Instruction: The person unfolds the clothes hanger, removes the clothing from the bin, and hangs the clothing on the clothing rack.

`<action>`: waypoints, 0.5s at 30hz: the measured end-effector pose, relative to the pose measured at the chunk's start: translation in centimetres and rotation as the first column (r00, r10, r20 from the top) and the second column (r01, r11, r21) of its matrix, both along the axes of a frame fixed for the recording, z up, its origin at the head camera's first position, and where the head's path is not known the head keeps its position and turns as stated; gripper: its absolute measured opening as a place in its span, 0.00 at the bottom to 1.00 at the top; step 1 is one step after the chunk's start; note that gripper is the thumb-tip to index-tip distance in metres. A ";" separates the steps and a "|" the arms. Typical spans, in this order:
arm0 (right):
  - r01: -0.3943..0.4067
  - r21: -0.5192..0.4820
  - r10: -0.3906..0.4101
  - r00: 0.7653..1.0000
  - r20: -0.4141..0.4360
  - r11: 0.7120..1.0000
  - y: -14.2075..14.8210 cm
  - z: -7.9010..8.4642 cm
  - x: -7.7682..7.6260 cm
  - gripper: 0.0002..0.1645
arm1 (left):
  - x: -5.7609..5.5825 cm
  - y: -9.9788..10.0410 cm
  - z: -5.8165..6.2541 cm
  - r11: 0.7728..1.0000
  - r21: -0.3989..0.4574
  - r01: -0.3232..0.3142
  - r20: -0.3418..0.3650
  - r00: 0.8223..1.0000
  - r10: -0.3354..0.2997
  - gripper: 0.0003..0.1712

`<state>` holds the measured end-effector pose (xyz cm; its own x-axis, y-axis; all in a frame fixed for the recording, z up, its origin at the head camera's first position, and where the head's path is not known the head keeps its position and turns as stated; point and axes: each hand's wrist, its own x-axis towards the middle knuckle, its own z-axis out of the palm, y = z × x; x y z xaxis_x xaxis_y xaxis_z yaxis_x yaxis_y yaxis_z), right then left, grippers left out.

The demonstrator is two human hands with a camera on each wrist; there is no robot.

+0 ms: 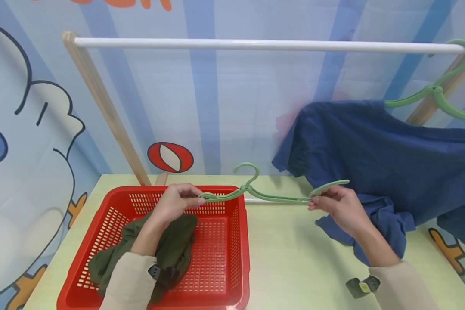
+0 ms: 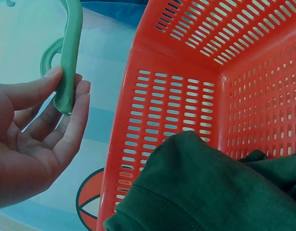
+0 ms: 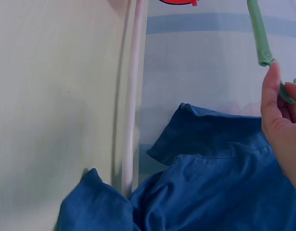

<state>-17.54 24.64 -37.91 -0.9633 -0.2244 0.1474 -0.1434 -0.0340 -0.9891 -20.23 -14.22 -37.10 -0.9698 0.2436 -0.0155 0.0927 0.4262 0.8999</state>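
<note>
A light green clothes hanger (image 1: 273, 197) is stretched between both hands, its hook upward. My left hand (image 1: 173, 202) pinches its left end, over the basket's far side; in the left wrist view thumb and fingers grip the green plastic (image 2: 70, 53). Near the blue garment, my right hand (image 1: 342, 206) pinches the right end, where a green arm piece (image 1: 329, 185) angles up and outward. The right wrist view catches the hanger's tip (image 3: 261, 43) at the right fingertips. Below the left forearm lies dark green cloth (image 1: 178, 241) in a red basket (image 1: 243, 254).
Behind, a white rod (image 1: 232, 44) spans wooden posts (image 1: 104, 107). A blue garment (image 1: 352, 146) hangs at right from another green hanger (image 1: 414, 97), its lower part resting on the pale table (image 1: 286, 258). A low white bar (image 3: 132, 96) runs along the table's back.
</note>
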 end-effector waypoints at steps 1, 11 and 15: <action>-0.001 -0.047 0.002 1.000 0.010 0.999 0.0 -0.1 0.0 0.06 | -0.1 0.1 -0.1 1.000 0.002 0.001 0.001 1.000 -0.001 0.07; -0.088 -0.395 0.081 0.996 -0.034 0.914 -1.0 -0.6 -0.2 0.17 | -0.5 0.4 -0.6 1.000 -0.023 0.001 0.044 0.999 0.000 0.05; -0.143 -0.530 0.130 0.990 -0.062 0.836 -1.5 -0.8 -0.2 0.23 | -0.8 0.6 -0.9 1.000 -0.012 0.015 0.060 0.998 -0.014 0.05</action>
<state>-17.73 23.14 -38.74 -0.9236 -0.2339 0.3037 -0.1204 -0.5751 -0.8092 -21.00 -13.59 -37.99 -0.9634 0.2568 -0.0765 0.0450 0.4366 0.8985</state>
